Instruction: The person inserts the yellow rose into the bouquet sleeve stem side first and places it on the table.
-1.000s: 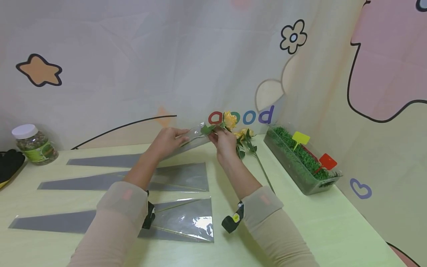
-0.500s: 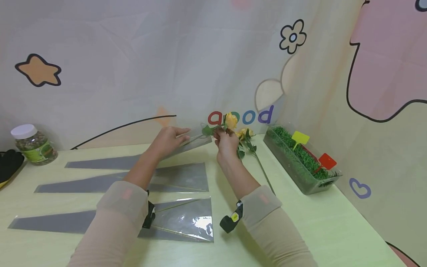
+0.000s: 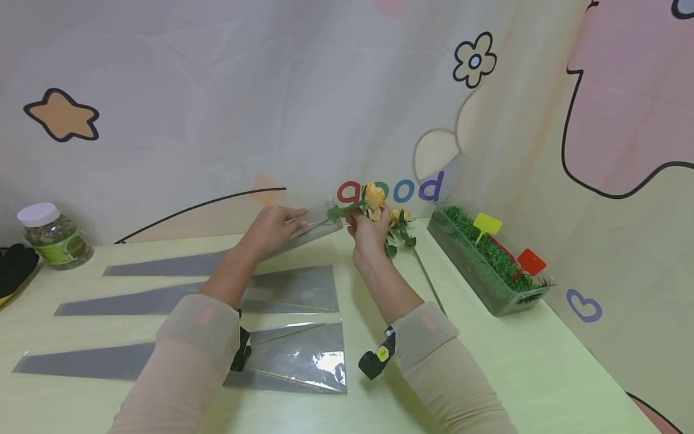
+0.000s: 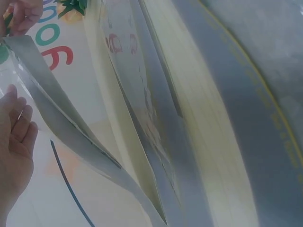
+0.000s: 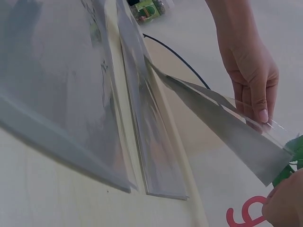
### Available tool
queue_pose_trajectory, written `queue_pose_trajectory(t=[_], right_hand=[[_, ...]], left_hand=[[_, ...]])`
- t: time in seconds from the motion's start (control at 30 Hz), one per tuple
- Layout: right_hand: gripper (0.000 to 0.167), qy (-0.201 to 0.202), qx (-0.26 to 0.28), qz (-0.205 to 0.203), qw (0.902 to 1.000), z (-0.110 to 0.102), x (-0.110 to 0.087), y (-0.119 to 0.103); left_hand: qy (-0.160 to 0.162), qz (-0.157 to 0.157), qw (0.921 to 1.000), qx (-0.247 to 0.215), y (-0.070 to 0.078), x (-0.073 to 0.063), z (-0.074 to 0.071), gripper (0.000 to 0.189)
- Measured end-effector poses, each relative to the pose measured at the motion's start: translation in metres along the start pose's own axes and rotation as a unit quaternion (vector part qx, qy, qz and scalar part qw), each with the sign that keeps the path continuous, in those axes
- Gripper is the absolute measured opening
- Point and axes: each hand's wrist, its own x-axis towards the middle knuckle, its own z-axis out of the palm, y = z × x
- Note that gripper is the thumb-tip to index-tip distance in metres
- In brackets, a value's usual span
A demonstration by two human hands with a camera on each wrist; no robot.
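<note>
My left hand (image 3: 273, 228) pinches the wide end of a clear plastic sleeve (image 3: 321, 224) and holds it tilted off the table. The right wrist view shows its fingers (image 5: 253, 90) lying over the sleeve's (image 5: 222, 127) upper edge. My right hand (image 3: 370, 232) grips a yellow rose (image 3: 374, 195) just under the bloom, right at the sleeve's mouth. The rose's green leaves (image 3: 337, 211) touch the sleeve's opening. In the left wrist view the left hand (image 4: 14, 137) sits beside the sleeve (image 4: 52, 118). A second yellow rose (image 3: 401, 216) lies on the table behind the right hand.
Several flat clear sleeves (image 3: 293, 289) lie in a row on the pale table (image 3: 515, 374). At the right stands a clear tray of fake grass (image 3: 490, 271) with a yellow tag (image 3: 486, 224) and a red tag (image 3: 530, 262). Far left are a jar (image 3: 51, 236) and a black glove (image 3: 13, 265).
My right hand has slid slightly up the stem, closer under the bloom. The left hand and the raised sleeve have hardly moved.
</note>
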Motion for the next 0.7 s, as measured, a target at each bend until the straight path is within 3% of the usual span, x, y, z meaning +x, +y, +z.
queue_pose_trajectory(t=[0.3,0.43,0.6,0.7], right_hand=[[0.027,-0.035,-0.031,-0.007,0.9989,-0.0006,0.0013,-0.0005],[0.019,-0.046,0.002,0.009,0.9989,-0.0013,0.0023,-0.0021],[0.033,-0.039,0.065,0.040,0.9963,-0.0057,0.0059,-0.0055],[0.041,-0.035,0.056,0.036,0.9972,-0.0087,0.0081,-0.0072]], left_hand=[[0.004,-0.001,1.0000,0.005,-0.0001,-0.0012,-0.0013,0.037],[0.002,-0.002,1.0000,0.001,-0.0019,-0.0016,-0.0013,0.037],[0.003,-0.001,1.0000,-0.003,-0.0026,-0.0020,-0.0011,0.037],[0.001,-0.002,1.0000,-0.003,-0.0026,-0.0025,-0.0010,0.038]])
